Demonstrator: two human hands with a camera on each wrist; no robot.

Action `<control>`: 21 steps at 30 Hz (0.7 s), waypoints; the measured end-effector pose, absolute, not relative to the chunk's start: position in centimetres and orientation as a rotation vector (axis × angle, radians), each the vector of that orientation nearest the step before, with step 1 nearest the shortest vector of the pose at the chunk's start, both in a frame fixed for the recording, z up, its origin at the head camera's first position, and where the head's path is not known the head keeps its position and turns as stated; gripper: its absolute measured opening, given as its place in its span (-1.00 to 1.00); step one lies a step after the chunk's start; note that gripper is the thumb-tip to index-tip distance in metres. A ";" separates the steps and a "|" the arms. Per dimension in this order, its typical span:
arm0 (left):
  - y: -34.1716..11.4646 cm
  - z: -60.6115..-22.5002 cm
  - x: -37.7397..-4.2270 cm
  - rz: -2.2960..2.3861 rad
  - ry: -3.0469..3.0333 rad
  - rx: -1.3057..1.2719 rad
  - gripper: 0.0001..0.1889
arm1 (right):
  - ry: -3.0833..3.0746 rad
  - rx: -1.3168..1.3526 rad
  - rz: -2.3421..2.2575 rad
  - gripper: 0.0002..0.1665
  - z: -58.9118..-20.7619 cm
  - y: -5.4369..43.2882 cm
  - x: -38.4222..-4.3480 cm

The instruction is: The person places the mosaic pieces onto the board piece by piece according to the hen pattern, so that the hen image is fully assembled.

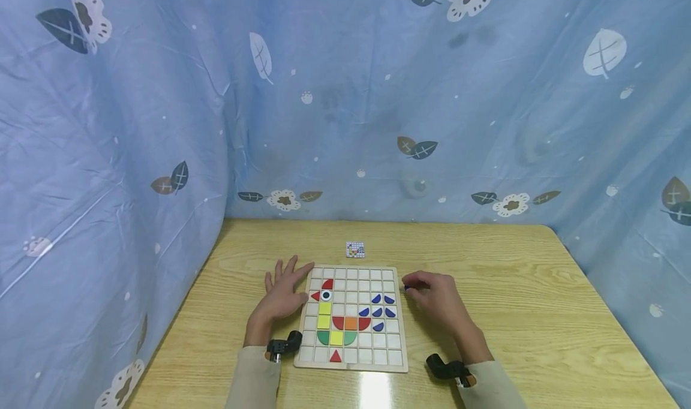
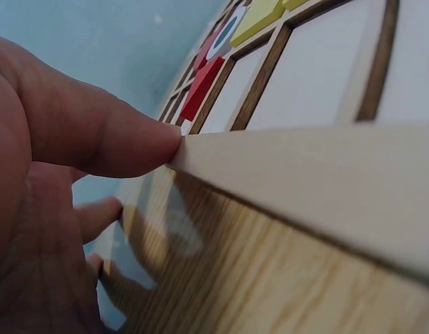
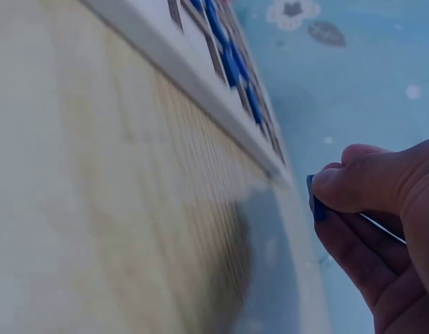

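Observation:
A wooden grid board point(image 1: 351, 367) lies on the table, with coloured pieces set in a bird-like pattern. Several dark blue pieces point(image 1: 377, 312) sit in its right-hand squares. My left hand point(image 1: 279, 299) rests at the board's left side, fingers spread, and the thumb touches the board's edge in the left wrist view. Just off the board's right edge, my right hand point(image 1: 436, 296) pinches a small blue piece point(image 3: 316, 201) between thumb and fingers, above the table. Most of that piece is hidden by the fingertips.
A small picture card point(image 1: 355, 250) with a grid pattern lies behind the board. The wooden table point(image 1: 486, 250) reaches back to a blue patterned curtain point(image 1: 351, 109), which also hangs at both sides. Each wrist carries a black camera mount point(image 1: 445, 367).

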State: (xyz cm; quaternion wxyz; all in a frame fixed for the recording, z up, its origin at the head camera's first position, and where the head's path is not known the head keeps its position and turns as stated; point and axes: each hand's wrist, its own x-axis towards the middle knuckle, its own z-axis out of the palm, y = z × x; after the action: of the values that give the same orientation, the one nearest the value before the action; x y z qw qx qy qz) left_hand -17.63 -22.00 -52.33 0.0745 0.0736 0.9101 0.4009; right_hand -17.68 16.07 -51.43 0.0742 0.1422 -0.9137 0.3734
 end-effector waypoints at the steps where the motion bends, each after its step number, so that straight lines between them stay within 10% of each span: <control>1: -22.0 -52.3 -17.6 1.200 2.734 0.223 -0.13 | -2.733 0.436 1.127 -0.74 -51.3 16.0 -17.2; 21: -21.5 -52.7 -17.8 1.170 2.781 0.150 -0.12 | -2.633 0.702 1.099 -0.67 -52.2 13.0 -11.8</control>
State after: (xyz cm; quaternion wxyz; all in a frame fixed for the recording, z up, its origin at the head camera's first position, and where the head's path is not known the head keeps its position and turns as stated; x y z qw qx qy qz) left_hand -17.78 -21.49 -52.71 0.0605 0.0496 0.9189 0.3866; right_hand -11.78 13.01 -52.20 0.1012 0.2378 -0.8915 0.3720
